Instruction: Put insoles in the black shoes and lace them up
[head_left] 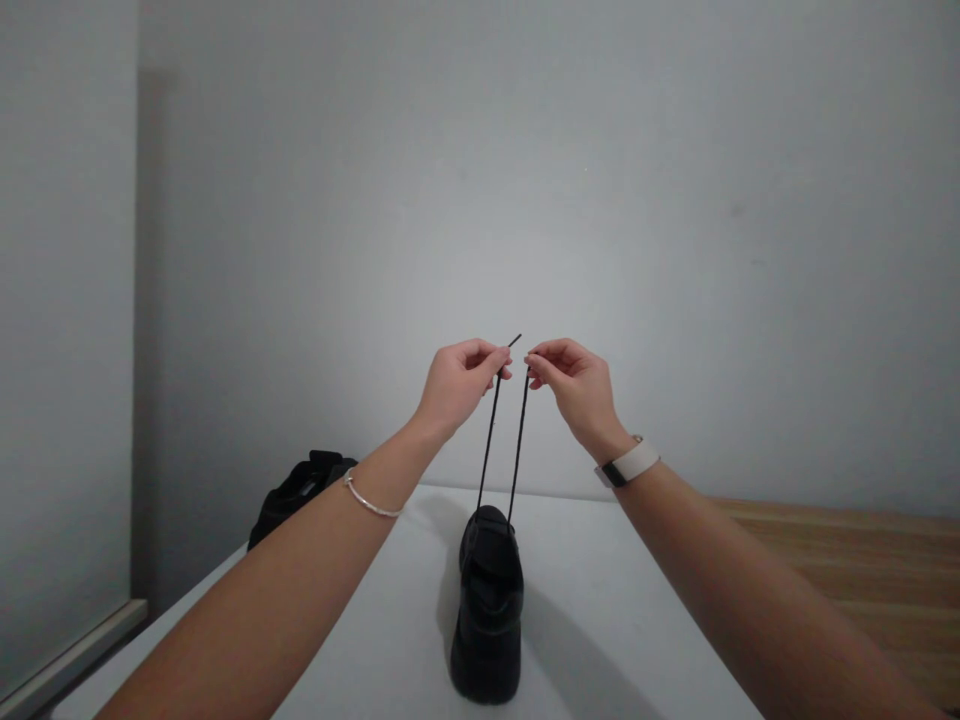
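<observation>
A black shoe [489,610] stands on a white table [615,620], heel toward me. Two black lace ends rise straight up from its top. My left hand [459,380] pinches the left lace end [489,430] near its tip. My right hand [577,385] pinches the right lace end [519,440]. Both hands are held close together, well above the shoe, with the laces pulled taut. A thin bracelet sits on my left wrist and a white band on my right wrist.
A black bag [300,492] lies at the far left corner of the table. A wooden surface [847,560] extends to the right of the white table. A plain grey wall stands close behind.
</observation>
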